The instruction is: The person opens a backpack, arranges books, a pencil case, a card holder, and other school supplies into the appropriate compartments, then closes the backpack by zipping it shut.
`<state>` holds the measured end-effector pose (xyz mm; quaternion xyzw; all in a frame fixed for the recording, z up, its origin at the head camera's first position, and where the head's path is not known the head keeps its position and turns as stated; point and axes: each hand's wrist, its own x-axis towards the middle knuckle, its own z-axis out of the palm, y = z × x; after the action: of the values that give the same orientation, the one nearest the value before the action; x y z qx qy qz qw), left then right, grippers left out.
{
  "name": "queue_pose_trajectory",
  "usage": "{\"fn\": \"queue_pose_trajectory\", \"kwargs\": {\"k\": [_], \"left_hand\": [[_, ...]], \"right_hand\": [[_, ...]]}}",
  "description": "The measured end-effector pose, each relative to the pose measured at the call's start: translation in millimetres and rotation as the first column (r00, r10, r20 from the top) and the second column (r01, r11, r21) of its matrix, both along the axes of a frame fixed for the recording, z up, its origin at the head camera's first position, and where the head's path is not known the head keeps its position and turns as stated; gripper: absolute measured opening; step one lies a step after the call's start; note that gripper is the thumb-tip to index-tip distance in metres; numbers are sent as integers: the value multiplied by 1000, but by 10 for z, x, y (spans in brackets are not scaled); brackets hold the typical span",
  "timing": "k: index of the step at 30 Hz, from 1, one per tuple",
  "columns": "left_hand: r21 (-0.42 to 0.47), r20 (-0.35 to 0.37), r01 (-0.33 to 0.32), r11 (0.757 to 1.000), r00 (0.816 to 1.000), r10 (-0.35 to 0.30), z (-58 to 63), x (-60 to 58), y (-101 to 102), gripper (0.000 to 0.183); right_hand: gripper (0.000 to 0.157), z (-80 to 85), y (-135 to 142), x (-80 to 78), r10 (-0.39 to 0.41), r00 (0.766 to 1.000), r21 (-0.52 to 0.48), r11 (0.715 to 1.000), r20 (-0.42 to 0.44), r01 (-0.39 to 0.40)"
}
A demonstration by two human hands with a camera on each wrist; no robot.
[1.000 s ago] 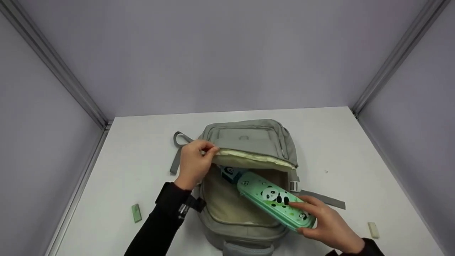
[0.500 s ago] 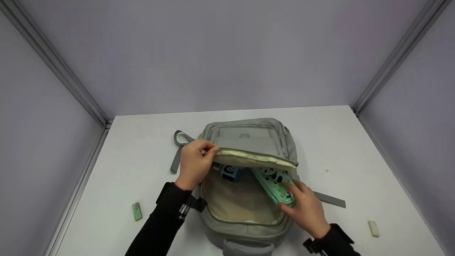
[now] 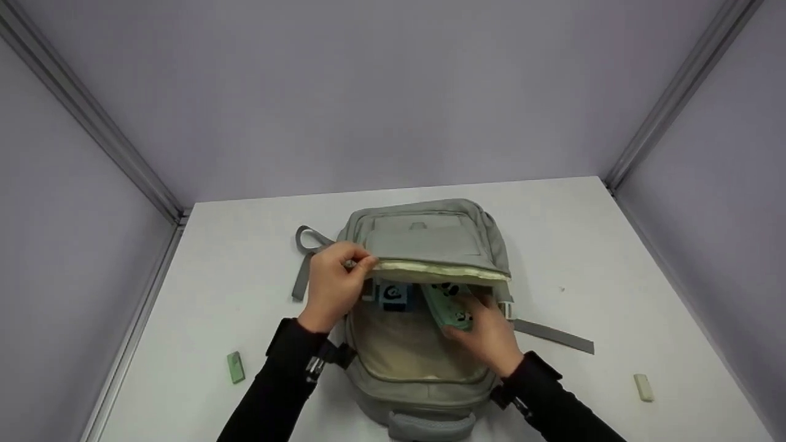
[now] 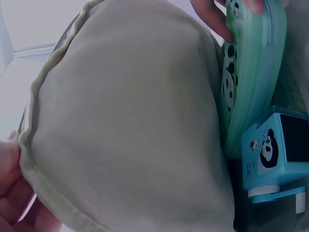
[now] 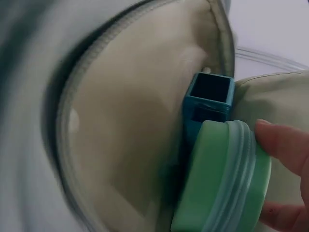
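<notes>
A grey backpack lies on the white table with its front compartment unzipped. My left hand pinches the zippered edge of the flap and holds it lifted; the left wrist view shows the flap's pale lining. My right hand reaches into the opening and grips a green panda pencil case by its near end. The far end of the case is hidden under the flap in the head view. Beside the case, inside the bag, sits a blue panda pencil sharpener with a crank on its side.
A green eraser-like block lies on the table at left, and a pale one at right. Grey straps spread out on both sides of the bag. Walls enclose the table.
My right hand has moved left and inward, sliding the pencil case from over the bag's right edge into the opening beneath the flap. The left hand keeps its hold on the flap.
</notes>
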<state>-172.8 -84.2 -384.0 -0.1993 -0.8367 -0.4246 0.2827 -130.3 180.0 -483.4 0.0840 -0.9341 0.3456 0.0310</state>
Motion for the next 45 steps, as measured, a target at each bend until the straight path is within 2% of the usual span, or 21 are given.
{"fn": "queue_pose_trajectory", "kwargs": {"k": [6, 9, 13, 17, 20, 24, 27, 29, 34, 38, 41, 45], "left_hand": [[0, 11, 35, 999, 999, -35, -43, 48, -32, 11], [-3, -3, 53, 999, 999, -53, -86, 87, -51, 9], [-9, -25, 64, 998, 998, -64, -134, 138, -73, 7], [1, -26, 70, 998, 997, -70, -172, 186, -75, 8], [2, -38, 70, 998, 997, -70, -221, 247, -75, 8], [-41, -79, 59, 997, 995, -62, -357, 400, -66, 10], [-91, -77, 60, 994, 995, -68, -492, 551, -44, 12], [-122, -53, 70, 990, 996, -77, -581, 652, -25, 11], [-244, -20, 77, 967, 996, -84, -813, 853, 16, 7], [-357, -24, 77, 931, 995, -92, -1022, 980, 12, 9], [-405, 12, 99, 909, 995, -103, -1178, 1071, -1, 8], [-442, 38, 115, 890, 993, -110, -1344, 1155, 1, 7]], "right_hand": [[57, -173, -2, -102, 30, 999, 23, 999, -19, -30], [59, -186, 9, -101, 43, 999, 32, 999, -16, -42], [48, -83, 34, -39, 39, 998, 33, 999, -51, -37], [27, 127, 117, 143, 39, 986, 7, 999, -164, -38], [19, 297, 219, 314, 80, 954, -39, 995, -288, -95], [28, 489, 367, 441, 86, 878, -115, 981, -472, -158], [34, 581, 438, 442, 49, 840, -156, 975, -541, -157], [35, 596, 454, 416, 44, 831, -163, 973, -555, -161], [32, 489, 387, 348, 91, 828, -126, 973, -553, -191], [28, 324, 281, 381, 176, 854, -31, 975, -490, -219], [29, 184, 218, 452, 256, 862, 58, 965, -437, -257], [30, 22, 178, 544, 337, 843, 146, 941, -420, -304]]}}
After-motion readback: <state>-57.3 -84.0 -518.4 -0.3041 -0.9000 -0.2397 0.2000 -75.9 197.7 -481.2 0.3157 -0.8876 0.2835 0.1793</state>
